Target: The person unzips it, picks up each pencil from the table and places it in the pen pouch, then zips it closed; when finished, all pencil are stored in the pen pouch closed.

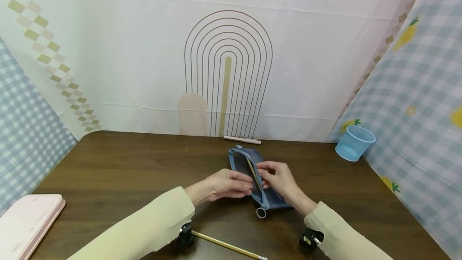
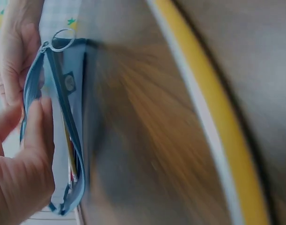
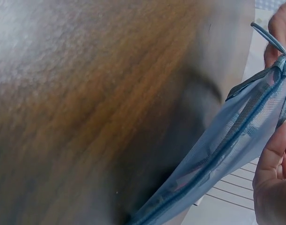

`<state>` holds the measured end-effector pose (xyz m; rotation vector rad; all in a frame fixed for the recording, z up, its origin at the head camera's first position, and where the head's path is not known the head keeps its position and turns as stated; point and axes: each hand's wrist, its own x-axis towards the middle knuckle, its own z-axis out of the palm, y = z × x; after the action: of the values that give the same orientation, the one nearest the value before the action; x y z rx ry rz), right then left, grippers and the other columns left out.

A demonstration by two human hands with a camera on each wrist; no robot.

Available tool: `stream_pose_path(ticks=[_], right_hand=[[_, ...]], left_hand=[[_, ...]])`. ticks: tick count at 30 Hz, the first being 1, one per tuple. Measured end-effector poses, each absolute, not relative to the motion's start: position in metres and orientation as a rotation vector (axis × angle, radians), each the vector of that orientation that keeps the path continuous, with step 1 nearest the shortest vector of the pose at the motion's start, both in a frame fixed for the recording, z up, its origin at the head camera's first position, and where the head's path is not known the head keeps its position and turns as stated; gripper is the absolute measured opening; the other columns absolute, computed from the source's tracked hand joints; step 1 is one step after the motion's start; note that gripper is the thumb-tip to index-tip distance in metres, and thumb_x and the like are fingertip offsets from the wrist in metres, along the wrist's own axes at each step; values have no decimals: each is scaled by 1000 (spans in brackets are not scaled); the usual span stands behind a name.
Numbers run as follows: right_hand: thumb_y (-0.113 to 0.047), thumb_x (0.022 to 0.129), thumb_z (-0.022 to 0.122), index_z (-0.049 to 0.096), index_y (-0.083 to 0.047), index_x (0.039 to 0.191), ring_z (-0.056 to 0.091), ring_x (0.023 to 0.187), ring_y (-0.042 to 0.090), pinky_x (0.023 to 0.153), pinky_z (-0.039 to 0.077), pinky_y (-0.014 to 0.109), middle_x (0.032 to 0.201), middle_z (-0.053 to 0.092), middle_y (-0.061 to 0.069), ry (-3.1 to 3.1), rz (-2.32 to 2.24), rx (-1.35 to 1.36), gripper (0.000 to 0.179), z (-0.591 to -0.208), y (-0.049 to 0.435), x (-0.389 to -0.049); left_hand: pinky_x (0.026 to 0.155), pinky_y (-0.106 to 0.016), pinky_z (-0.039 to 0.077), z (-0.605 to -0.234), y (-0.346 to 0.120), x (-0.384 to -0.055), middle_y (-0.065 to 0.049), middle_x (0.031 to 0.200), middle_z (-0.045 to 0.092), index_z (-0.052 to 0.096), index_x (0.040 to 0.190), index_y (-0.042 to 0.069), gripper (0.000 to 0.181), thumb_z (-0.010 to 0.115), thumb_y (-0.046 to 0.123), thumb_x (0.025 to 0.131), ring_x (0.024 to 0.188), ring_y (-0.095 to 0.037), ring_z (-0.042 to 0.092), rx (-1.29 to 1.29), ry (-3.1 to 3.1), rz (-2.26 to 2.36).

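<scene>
A blue mesh pencil case [image 1: 254,155] stands unzipped on the brown table, a metal ring [image 1: 261,212] hanging from its zipper. Inside shows a gold pencil [image 1: 252,171], also visible in the left wrist view. My right hand [image 1: 281,179] pinches the right rim between thumb and fingers; in the right wrist view the thumb [image 3: 274,150] presses the blue edge. My left hand [image 1: 231,183] reaches over the mouth from the left, its fingers fairly straight and pointing into the opening. In front of the case lies another gold pencil [image 1: 227,245] with a white eraser end.
A light blue cup [image 1: 355,143] sits at the back right corner. At the far left is a pale pink flat case [image 1: 34,216]. A pinkish stick-like item [image 1: 242,139] lies along the back edge, before a patterned cloth [image 1: 144,51].
</scene>
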<state>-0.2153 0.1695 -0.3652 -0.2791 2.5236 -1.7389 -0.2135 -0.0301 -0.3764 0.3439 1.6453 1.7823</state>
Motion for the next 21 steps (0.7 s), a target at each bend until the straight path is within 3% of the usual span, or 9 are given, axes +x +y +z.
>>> stream_pose_path(ticks=[5, 12, 17, 21], right_hand=[[0, 90, 58, 60, 11, 115, 55, 52, 7, 51, 52, 21, 76, 64, 6, 2512, -1756, -268, 27, -363, 169, -217], [1, 90, 59, 60, 11, 115, 55, 52, 8, 52, 52, 22, 74, 62, 4, 2509, -1757, -252, 27, -363, 171, -216], [2, 89, 59, 60, 11, 114, 55, 52, 8, 51, 52, 22, 73, 62, 3, 2510, -1765, -256, 27, -365, 172, -216], [2, 90, 58, 60, 12, 115, 54, 52, 8, 51, 52, 21, 74, 62, 4, 2509, -1770, -268, 27, -365, 173, -216]], left_hand=[[83, -30, 54, -374, -51, -195, -16, 99, 70, 61, 111, -9, 25, 62, -3, 87, 82, -11, 65, 562, 1701, 1409], [65, -13, 49, -376, -64, -171, -8, 79, 69, 66, 90, -2, 19, 73, -9, 73, 66, -3, 61, 812, 1876, 1110], [61, -13, 49, -377, -67, -166, 3, 72, 66, 68, 85, 5, 22, 76, -8, 69, 63, 1, 59, 915, 1986, 1027], [60, -14, 50, -377, -65, -165, 6, 69, 64, 68, 83, 5, 23, 75, -10, 68, 60, 3, 57, 965, 2033, 968]])
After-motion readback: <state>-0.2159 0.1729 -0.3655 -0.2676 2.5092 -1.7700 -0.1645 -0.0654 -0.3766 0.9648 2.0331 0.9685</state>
